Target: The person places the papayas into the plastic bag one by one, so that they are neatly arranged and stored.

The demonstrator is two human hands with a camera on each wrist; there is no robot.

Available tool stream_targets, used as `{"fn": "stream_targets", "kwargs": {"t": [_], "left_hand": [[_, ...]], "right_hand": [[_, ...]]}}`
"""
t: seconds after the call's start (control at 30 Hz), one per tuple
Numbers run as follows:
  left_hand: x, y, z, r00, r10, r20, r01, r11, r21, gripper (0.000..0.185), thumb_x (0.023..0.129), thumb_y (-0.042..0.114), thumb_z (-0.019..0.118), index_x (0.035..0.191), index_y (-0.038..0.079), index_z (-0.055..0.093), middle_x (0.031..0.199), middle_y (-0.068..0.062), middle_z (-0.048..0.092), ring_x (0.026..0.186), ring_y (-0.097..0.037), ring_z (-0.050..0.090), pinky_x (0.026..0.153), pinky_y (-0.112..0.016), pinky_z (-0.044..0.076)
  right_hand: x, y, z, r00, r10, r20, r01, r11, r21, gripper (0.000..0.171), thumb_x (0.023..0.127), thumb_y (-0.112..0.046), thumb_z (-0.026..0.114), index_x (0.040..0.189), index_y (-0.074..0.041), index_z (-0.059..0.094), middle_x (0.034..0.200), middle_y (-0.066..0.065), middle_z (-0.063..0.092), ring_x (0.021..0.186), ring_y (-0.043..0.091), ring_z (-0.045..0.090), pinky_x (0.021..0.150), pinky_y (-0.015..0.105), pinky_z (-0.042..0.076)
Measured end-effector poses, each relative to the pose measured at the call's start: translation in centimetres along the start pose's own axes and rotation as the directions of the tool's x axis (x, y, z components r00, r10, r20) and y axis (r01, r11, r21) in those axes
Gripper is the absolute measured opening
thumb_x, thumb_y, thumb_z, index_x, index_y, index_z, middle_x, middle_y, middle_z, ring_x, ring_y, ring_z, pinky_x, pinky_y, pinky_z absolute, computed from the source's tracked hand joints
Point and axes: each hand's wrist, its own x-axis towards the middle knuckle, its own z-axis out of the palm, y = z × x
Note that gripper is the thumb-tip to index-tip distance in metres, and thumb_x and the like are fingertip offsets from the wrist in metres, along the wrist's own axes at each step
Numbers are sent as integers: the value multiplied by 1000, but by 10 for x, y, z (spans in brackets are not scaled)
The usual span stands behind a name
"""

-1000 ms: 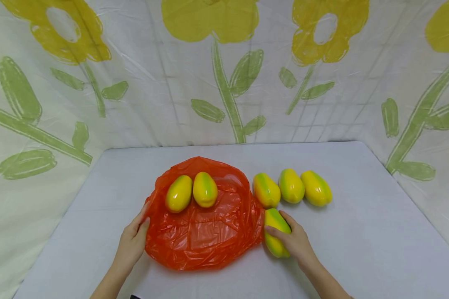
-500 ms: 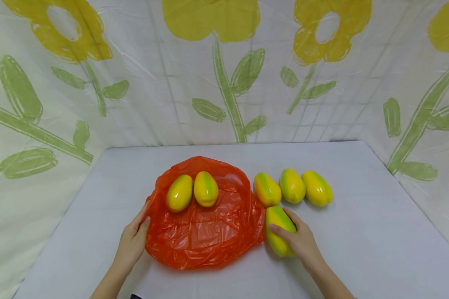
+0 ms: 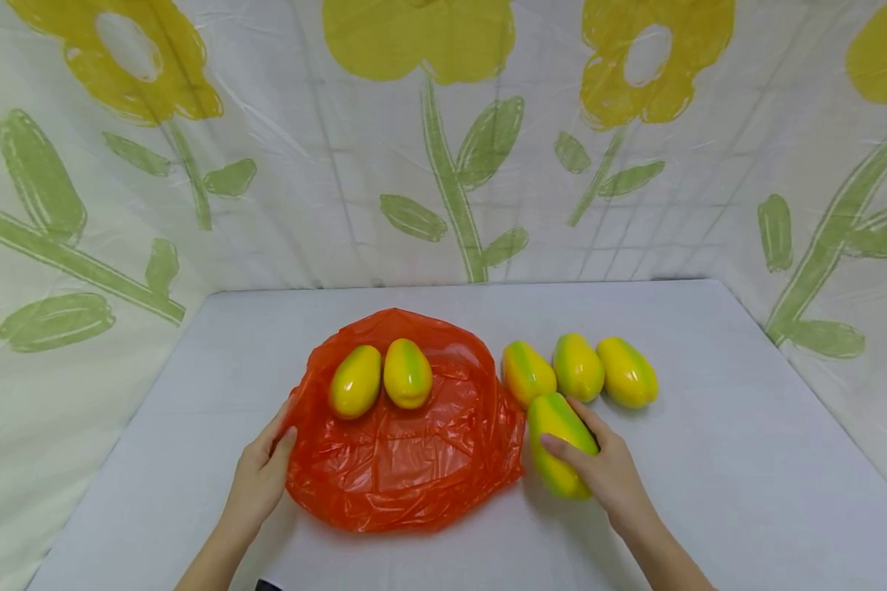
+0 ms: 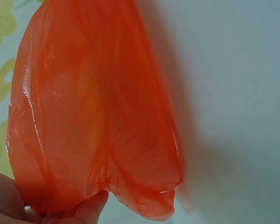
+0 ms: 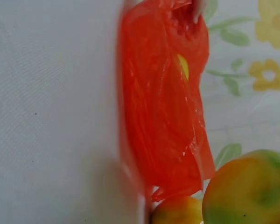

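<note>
Fruit [image 3: 550,419] in the right hand [image 3: 608,468], just beside a red bag [image 3: 406,509] held wide by the left hand [image 3: 261,472].

Pinches the bag's left edge with left fingers [image 4: 91,210], probably to keep the thin plastic from collapsing; wraps right fingers, partly hidden, around opposite sides of the fruit, likely for a steady grip on smooth, rounded skin. Within the bag, side by side toward the far rim: two fruits [image 3: 355,384], apparently weighing it down. On the surface [image 3: 717,476] to the right: three more fruits [image 3: 578,367] in a row, within easy reach.
</note>
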Motion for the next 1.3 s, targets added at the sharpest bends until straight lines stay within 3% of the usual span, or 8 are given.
{"fn": "stream_targets", "kwargs": {"t": [0.77,1.07,1.3], "left_hand": [[-1,0,-1,1000,25,-19,-25,1000,5,49,105,12,39,149,-6,27,151,-27,30,137,-47,30,104,-51,33],[0,1,-1,1000,16,-2,-16,1000,-6,49,106,12,37,150,-4,25,152,-27,29,138,-46,29,103,-50,34],[-2,1,0,999,26,-26,-26,1000,-4,48,105,10,38,149,-7,28,150,-27,32,137,-46,32,104,-50,33]], "right_hand": [[-7,-33,8,997,-79,27,77,994,74,73,88,-32,70,151,-15,36,141,16,42,115,31,44,86,34,44],[-6,-41,11,996,-80,40,76,994,82,73,88,-34,70,150,-16,37,144,16,37,117,33,43,89,39,45],[-1,-42,15,996,-75,49,70,993,90,72,89,-34,69,150,-15,37,142,17,39,117,33,42,91,41,44]]}}
